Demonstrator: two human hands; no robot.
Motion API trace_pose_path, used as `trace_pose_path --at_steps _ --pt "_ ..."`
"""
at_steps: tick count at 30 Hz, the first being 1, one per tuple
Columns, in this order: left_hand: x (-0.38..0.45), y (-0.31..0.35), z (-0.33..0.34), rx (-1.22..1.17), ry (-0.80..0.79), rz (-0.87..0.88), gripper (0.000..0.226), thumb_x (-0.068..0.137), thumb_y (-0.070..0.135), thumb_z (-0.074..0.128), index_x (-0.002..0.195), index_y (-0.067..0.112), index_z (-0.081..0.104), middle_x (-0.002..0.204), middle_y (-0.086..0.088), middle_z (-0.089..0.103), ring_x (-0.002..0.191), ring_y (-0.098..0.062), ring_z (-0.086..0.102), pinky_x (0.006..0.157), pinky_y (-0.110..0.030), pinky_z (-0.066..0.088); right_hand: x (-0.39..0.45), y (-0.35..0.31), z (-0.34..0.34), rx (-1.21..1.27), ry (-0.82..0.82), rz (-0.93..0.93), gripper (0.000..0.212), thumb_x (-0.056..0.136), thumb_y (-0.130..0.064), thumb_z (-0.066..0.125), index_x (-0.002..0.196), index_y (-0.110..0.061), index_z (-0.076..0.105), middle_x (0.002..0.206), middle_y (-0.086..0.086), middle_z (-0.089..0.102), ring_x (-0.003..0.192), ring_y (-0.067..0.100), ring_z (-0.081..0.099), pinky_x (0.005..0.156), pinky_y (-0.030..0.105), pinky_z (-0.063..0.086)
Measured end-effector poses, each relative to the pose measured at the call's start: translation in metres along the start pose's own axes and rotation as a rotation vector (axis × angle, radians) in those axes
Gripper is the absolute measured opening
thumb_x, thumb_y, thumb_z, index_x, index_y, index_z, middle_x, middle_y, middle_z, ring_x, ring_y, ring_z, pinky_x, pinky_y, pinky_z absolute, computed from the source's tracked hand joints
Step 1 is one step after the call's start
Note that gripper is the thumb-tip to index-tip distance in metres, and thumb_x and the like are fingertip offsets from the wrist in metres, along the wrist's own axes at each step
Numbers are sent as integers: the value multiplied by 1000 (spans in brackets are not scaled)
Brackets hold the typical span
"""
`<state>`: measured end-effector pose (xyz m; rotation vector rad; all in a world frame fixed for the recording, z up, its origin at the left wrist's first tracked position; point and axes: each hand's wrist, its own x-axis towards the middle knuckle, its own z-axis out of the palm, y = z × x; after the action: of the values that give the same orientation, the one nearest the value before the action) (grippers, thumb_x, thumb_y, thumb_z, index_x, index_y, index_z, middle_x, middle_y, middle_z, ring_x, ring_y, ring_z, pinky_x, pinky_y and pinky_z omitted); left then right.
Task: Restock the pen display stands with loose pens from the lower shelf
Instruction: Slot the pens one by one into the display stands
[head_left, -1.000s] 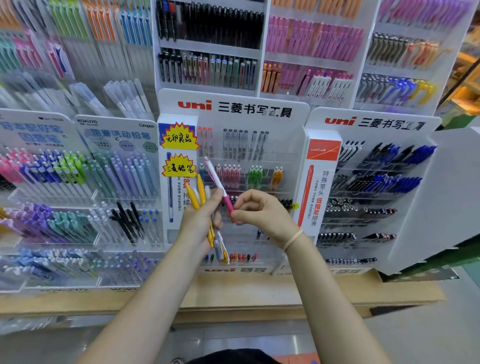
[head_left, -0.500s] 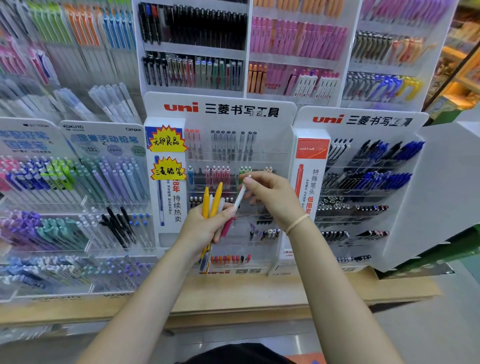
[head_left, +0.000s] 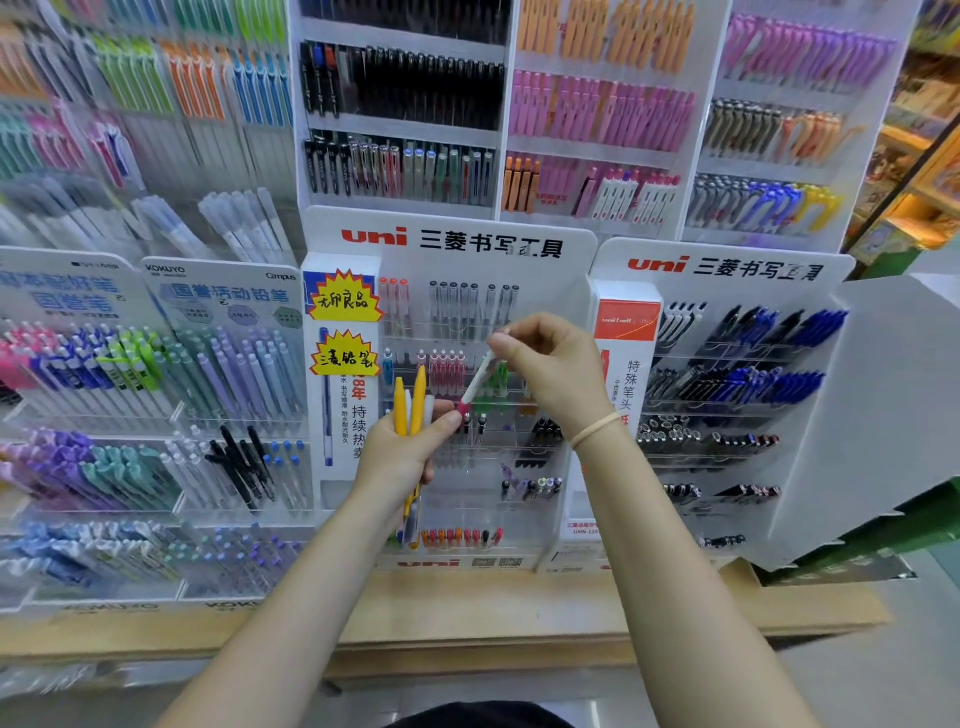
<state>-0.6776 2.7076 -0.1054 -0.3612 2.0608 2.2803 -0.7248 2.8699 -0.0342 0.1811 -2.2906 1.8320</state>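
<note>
My left hand (head_left: 402, 457) grips a bundle of loose pens (head_left: 410, 410), two yellow ones and some white ones standing upright, their tips hanging below my fist. My right hand (head_left: 545, 374) pinches the top end of a white pen with a pink grip (head_left: 477, 384). That pen slants down to the left, and its pink end touches my left thumb. Both hands hover in front of the middle uni display stand (head_left: 452, 244), level with its row of pink pens (head_left: 447, 369) and green pens (head_left: 496, 376).
A second uni stand (head_left: 727, 270) with black and blue pens is at the right. Kokuyo stands (head_left: 223, 291) with pastel pens fill the left. Taller racks rise behind. All stand on a wooden shelf (head_left: 467, 603) whose edge runs below my forearms.
My right hand has turned the pink-grip pen over and lifted its white end up toward the stand. My left hand's bundle has swung upright. The camera has moved closer.
</note>
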Motion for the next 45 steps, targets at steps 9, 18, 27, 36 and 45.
trace_pose_path --at_steps 9,18,27,36,45 --pt "-3 7 1 75 -61 64 8 91 18 74 97 13 72 49 0 54 38 -12 41 41 -21 38 -8 20 12 -73 -65 92 17 84 -24 79 80 -14 66 74 3 65 67 12 58 65 30 52" --pt "-1 0 -5 80 -84 58 17 92 28 72 101 14 74 84 -25 71 40 -10 42 44 -23 39 -11 14 1 63 -260 157 13 94 -15 66 103 -8 72 83 -3 72 76 9 66 68 24 53" --pt "3 1 -4 38 -117 70 17 91 32 72 101 20 75 71 -27 62 43 -13 42 47 -26 39 -6 3 -6 68 -310 141 13 93 -7 66 103 -4 72 79 -3 73 70 5 66 68 19 53" --pt "11 7 -6 16 -29 109 12 93 22 71 103 27 73 91 4 76 44 -10 45 47 -23 44 12 -11 -11 26 41 -118 17 87 -3 72 90 -20 74 84 -2 73 80 10 69 80 25 57" --pt "16 -1 -2 36 -26 66 9 92 26 71 100 21 75 69 -7 65 42 -10 44 45 -21 41 21 19 8 -178 25 -94 11 86 -11 75 97 -11 78 83 -7 71 61 -9 56 68 14 44"
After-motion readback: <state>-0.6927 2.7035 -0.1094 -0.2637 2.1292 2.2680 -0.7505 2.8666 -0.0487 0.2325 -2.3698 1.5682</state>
